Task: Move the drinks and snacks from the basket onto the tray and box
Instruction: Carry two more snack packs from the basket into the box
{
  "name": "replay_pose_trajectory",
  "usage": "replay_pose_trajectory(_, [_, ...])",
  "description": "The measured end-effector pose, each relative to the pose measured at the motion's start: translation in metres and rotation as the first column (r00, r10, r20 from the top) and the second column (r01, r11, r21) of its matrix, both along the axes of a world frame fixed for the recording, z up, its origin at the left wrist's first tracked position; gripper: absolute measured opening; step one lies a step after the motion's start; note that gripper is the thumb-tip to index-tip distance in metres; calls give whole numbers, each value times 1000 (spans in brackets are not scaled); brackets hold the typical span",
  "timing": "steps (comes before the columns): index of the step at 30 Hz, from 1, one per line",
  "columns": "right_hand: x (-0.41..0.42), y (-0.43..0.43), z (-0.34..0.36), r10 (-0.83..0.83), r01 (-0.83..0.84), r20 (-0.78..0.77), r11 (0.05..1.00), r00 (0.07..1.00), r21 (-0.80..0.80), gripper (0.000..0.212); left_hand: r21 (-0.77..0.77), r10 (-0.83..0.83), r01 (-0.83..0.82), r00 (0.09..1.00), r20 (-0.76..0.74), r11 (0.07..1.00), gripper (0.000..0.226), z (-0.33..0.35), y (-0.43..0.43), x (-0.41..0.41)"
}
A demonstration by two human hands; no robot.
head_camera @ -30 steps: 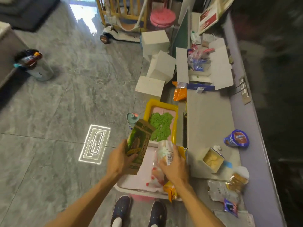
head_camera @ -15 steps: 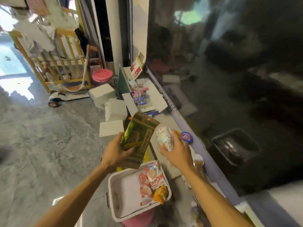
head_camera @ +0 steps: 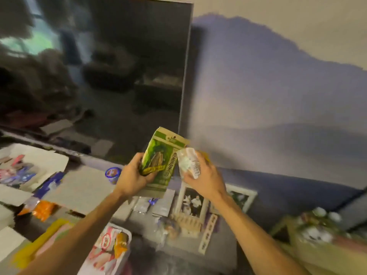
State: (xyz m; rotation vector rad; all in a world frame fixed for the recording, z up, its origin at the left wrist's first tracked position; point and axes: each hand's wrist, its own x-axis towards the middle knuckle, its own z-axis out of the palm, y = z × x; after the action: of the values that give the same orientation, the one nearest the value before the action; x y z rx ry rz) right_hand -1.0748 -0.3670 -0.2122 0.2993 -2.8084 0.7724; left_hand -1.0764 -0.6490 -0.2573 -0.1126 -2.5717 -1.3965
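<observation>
i have the left hand [head_camera: 132, 178] clasped round the green snack packet [head_camera: 158, 162], held up tilted above the counter [head_camera: 83, 187], while the right hand [head_camera: 205, 180] grasps a pale packet [head_camera: 187, 162] that touches the green one's right edge. below the forearms the white basket [head_camera: 130, 236] holds a pink-and-white packet [head_camera: 103, 248] and an orange packet [head_camera: 120, 243]; the yellow tray [head_camera: 49, 231] lies blurred at lower left, the open white box [head_camera: 41, 158] sits at the far left, and a blue cup [head_camera: 113, 173] stands on the counter between them.
</observation>
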Motion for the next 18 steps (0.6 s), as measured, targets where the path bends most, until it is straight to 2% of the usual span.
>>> replay_pose_trajectory(8, [104, 246, 9, -380, 379, -10, 925, 925, -31, 90, 36, -303, 305, 952, -51, 952, 55, 15, 254, 8])
replay_pose_trajectory(13, [197, 393, 4, -604, 604, 44, 797, 796, -5, 94, 129, -481, 480, 877, -25, 868, 52, 13, 422, 50])
replay_pose_trajectory(18, [279, 511, 0, -731, 734, 68, 679, 679, -28, 91, 168, -621, 612, 784, -2, 773, 53, 6, 563, 92])
